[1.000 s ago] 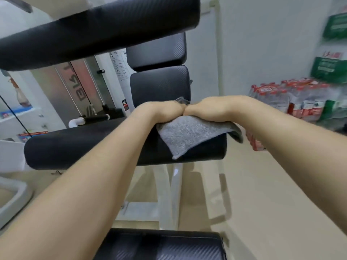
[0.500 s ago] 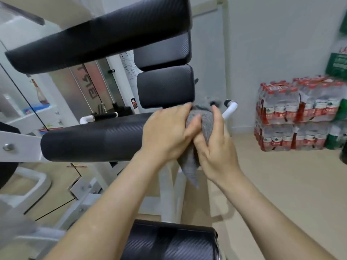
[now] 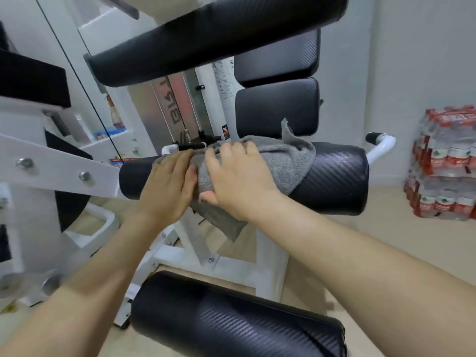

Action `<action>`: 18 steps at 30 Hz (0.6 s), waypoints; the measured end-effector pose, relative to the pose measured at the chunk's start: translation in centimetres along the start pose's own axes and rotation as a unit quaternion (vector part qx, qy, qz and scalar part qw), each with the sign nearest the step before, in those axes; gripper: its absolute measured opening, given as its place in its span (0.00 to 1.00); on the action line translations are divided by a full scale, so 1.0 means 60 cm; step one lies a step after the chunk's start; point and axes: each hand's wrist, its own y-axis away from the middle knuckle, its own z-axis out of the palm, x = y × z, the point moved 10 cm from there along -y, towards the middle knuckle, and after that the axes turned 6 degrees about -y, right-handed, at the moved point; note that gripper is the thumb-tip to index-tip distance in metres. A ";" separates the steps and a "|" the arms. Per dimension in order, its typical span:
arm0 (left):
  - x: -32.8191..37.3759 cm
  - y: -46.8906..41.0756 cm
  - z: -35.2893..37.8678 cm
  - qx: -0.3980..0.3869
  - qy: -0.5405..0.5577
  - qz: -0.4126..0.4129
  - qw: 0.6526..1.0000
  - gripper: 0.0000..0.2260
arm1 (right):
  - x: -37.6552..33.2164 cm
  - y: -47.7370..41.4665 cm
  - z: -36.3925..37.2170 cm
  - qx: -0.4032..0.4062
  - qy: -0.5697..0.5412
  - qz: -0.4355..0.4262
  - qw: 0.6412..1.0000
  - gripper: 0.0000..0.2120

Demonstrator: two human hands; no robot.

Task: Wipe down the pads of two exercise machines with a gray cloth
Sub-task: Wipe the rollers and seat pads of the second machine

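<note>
A gray cloth (image 3: 286, 163) lies draped over the middle black roller pad (image 3: 332, 181) of a white-framed exercise machine. My right hand (image 3: 237, 176) lies flat on the cloth, fingers over the top of the pad and thumb underneath the fabric. Beside it my left hand (image 3: 170, 184) presses on the pad, its fingers touching the cloth's left edge. One corner of the cloth hangs below the pad. A longer black pad (image 3: 211, 39) runs above, a third (image 3: 231, 318) lies near me at the bottom, and two black back pads (image 3: 277, 106) stand behind.
The white steel frame (image 3: 56, 168) with bolts reaches in from the left. A white handle with a black grip (image 3: 381, 143) sticks out right of the roller. Shrink-wrapped packs of water bottles (image 3: 443, 166) are stacked on the beige floor at right. A weight stack stands behind.
Both hands slid left along the middle pad with the cloth. The cloth, bunched between my hands half a second ago, now lies spread over the pad. My view moved closer.
</note>
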 end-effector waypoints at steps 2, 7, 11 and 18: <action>0.025 -0.002 -0.010 0.011 0.012 0.006 1.000 0.27 | 0.027 0.029 -0.008 0.014 0.013 -0.011 1.000 0.44; 0.249 0.017 -0.041 0.049 0.024 0.182 0.982 0.29 | 0.171 0.138 -0.053 0.019 0.024 0.072 0.997 0.44; 0.293 0.003 -0.030 0.055 -0.008 0.224 0.973 0.31 | 0.210 0.155 -0.049 -0.040 0.048 0.090 0.994 0.45; 0.075 0.011 0.003 0.044 -0.008 0.187 0.981 0.30 | 0.034 0.029 0.000 0.005 0.059 -0.015 0.998 0.49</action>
